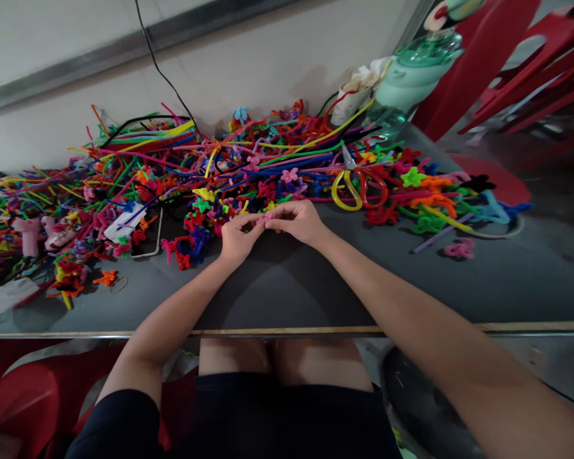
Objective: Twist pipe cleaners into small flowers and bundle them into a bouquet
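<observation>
Over the near side of the dark table, my left hand (239, 239) and my right hand (298, 222) meet fingertip to fingertip. Both are closed in a pinch on a small pink pipe cleaner piece (268, 216), mostly hidden by the fingers. Just beyond them lies a heap of colourful pipe cleaners (249, 150), some straight, others bent into little flowers. A pink pipe cleaner flower (289, 175) rests on the heap. To the right of my right hand are scissors (348, 185) with yellow and red handles, their blades pointing away from me.
A phone (148, 239) lies left of my hands under loose pieces. At the back right stand a paper cup (350, 105) and a green bottle (402, 83). Red chairs (507, 76) are beyond the table's right end. The table's front edge (287, 331) runs above my lap.
</observation>
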Available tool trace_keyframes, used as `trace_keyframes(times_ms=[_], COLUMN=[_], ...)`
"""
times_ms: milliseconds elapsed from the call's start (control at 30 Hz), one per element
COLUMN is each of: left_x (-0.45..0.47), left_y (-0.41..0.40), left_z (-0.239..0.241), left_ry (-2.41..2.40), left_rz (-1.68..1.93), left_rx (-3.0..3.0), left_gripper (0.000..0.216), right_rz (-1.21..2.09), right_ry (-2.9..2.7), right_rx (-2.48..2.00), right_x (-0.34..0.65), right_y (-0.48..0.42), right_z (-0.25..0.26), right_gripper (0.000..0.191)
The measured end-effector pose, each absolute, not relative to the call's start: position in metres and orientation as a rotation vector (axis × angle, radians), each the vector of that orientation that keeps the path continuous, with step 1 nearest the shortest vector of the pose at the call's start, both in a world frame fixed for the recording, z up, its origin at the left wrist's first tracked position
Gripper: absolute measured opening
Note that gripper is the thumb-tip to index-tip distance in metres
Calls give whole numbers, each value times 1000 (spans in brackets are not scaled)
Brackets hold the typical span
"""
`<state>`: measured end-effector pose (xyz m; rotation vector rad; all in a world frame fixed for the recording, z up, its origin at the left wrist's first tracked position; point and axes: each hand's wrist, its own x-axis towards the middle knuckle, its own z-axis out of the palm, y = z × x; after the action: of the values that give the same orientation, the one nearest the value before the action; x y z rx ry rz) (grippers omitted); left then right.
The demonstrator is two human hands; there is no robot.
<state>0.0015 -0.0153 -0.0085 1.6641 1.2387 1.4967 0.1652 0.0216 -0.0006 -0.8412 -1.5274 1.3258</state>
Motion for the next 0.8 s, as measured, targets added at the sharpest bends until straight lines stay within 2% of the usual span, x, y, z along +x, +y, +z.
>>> trace_keyframes(times_ms=[400, 600, 800], left_x=[0, -2, -2], left_y=[-13, -14, -14], left_z=[-3, -2, -6], left_ry=[1408, 1426, 1456], left_rz=[1433, 1393, 1319], left_rx=[1725, 1888, 1986], left_gripper=[18, 12, 14], right_rz=[1302, 941, 864], right_ry=[-1551, -1727, -1787], right_rx=[-850, -990, -1029], right_x=[164, 165, 165], right_y=[17, 11, 7], right_z=[2, 1, 5], right_gripper=[35, 29, 21])
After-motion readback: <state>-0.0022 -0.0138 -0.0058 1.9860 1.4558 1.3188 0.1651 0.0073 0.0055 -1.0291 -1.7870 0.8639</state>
